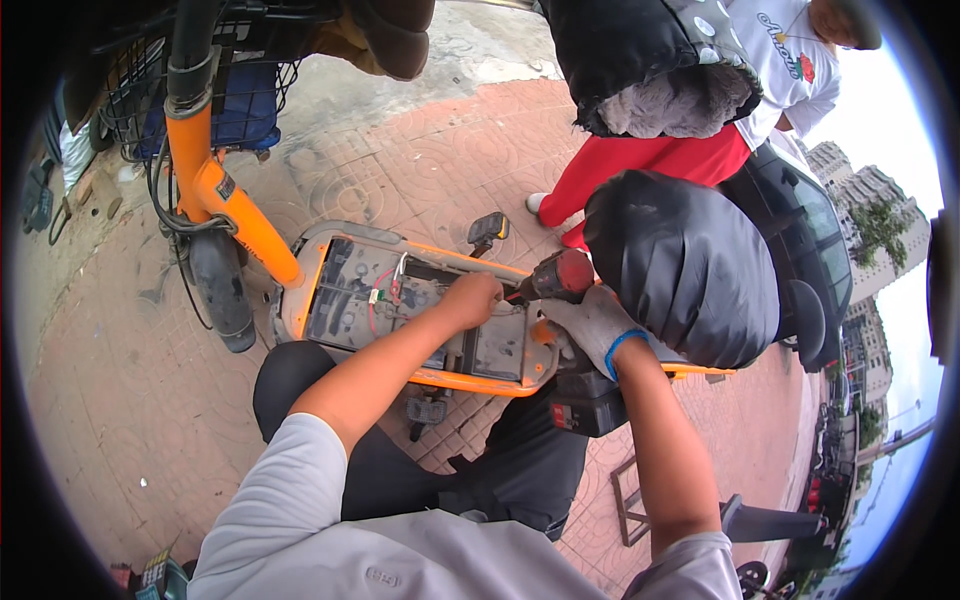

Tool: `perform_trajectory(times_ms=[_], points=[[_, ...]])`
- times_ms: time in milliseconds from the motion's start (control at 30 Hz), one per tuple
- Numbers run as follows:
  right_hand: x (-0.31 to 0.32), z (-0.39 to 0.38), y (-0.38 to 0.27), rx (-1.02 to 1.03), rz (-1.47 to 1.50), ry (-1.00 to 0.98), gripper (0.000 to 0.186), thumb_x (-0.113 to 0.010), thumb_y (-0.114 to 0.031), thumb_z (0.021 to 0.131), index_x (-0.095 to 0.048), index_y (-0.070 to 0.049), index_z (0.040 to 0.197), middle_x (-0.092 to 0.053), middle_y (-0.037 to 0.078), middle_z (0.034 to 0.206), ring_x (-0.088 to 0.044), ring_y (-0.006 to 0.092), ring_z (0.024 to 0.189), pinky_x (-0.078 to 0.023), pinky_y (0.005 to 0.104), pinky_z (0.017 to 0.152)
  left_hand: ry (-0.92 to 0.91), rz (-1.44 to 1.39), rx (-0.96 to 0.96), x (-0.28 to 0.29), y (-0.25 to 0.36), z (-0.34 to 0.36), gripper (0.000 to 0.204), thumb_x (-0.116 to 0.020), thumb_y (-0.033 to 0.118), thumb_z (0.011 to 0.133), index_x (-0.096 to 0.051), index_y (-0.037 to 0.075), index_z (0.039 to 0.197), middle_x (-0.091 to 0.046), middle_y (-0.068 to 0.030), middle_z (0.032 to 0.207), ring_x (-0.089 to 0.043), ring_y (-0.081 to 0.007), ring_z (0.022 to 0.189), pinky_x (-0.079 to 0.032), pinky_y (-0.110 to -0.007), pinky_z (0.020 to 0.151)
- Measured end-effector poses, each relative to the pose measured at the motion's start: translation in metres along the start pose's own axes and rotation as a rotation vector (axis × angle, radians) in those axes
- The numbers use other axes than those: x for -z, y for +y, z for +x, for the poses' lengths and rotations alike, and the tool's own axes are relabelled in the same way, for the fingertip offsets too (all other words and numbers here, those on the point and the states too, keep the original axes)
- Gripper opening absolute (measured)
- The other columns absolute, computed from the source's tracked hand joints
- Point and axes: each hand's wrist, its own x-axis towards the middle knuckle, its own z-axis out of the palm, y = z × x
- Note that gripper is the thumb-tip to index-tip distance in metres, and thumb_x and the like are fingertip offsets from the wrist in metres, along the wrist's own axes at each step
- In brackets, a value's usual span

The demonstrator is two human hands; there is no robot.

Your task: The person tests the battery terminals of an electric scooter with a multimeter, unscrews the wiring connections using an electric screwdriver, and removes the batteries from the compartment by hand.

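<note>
My right hand, in a grey work glove with a blue cuff, is wrapped tight around the handle of a power drill — fingers pressed together on it, the red-and-black body pointing left toward the open floor compartment of the orange electric bike. The drill looks dense and back-heavy, with the black battery block hanging below my wrist, so I judge the pistol handle, high up near the body, is the place to hold it; the casing is hard and not fragile. My bare left hand is curled into a loose fist at the drill's nose, over the compartment; I cannot tell whether it pinches a bit or a screw, since the fingertips are hidden. Thin red and white wires lie just beside it — soft and easily snagged. A black seat cover bulges near my right wrist.
</note>
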Motion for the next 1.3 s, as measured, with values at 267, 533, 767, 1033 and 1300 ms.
perform_trajectory(times_ms=[267,533,767,1033,1300], points=[[0.006,-0.014,-0.016,-0.155,0.026,-0.141,0.033,-0.061,-0.039,0.096,-0.07,-0.019,0.121,-0.062,0.025,0.118,-0.063,0.04,0.109,-0.049,0.0451,0.096,0.151,-0.166,0.005,-0.003,0.008,0.002,0.01,-0.069,0.005,0.086,-0.07,0.001,0.095,-0.071,-0.0196,0.1,-0.07,-0.0366,0.088,-0.056,-0.045,0.079],[-0.017,-0.014,0.006,0.246,-0.437,-0.014,0.027,-0.064,-0.019,0.092,-0.073,-0.021,0.117,-0.07,0.023,0.095,-0.07,0.0434,0.094,-0.056,0.0485,0.084,-0.095,-0.78,0.364,-0.003,0.027,0.01,0.024,-0.066,-0.002,0.091,-0.072,-0.002,0.114,-0.075,-0.0083,0.095,-0.07,-0.0151,0.085,-0.056,-0.035,0.079],[-0.008,-0.002,-0.014,0.156,-0.405,-0.205,0.025,-0.063,-0.025,0.091,-0.072,-0.013,0.112,-0.07,0.025,0.117,-0.069,0.0443,0.111,-0.057,0.0497,0.095,-0.09,-0.528,0.101,-0.008,0.022,0.01,0.025,-0.071,0.007,0.093,-0.076,0.004,0.118,-0.078,-0.0071,0.1,-0.068,-0.0127,0.092,-0.053,-0.031,0.087],[0.008,-0.003,-0.043,-0.209,0.049,-0.243,0.031,-0.056,-0.022,0.097,-0.069,-0.012,0.123,-0.07,0.027,0.111,-0.07,0.0457,0.105,-0.055,0.049,0.093,-0.112,-0.469,0.036,-0.009,0.02,0.009,0.023,-0.071,0.008,0.093,-0.075,0.004,0.116,-0.076,-0.0167,0.1,-0.07,-0.0151,0.09,-0.054,-0.034,0.085],[-0.021,-0.001,-0.016,0.128,-0.423,-0.086,0.032,-0.051,-0.016,0.098,-0.066,-0.013,0.127,-0.067,0.032,0.116,-0.067,0.0472,0.11,-0.054,0.049,0.095,-0.073,-0.36,-0.082,-0.022,0.021,0.01,0.026,-0.067,0.003,0.089,-0.074,0.004,0.114,-0.074,-0.0183,0.104,-0.071,-0.0329,0.099,-0.054,-0.04,0.089]])
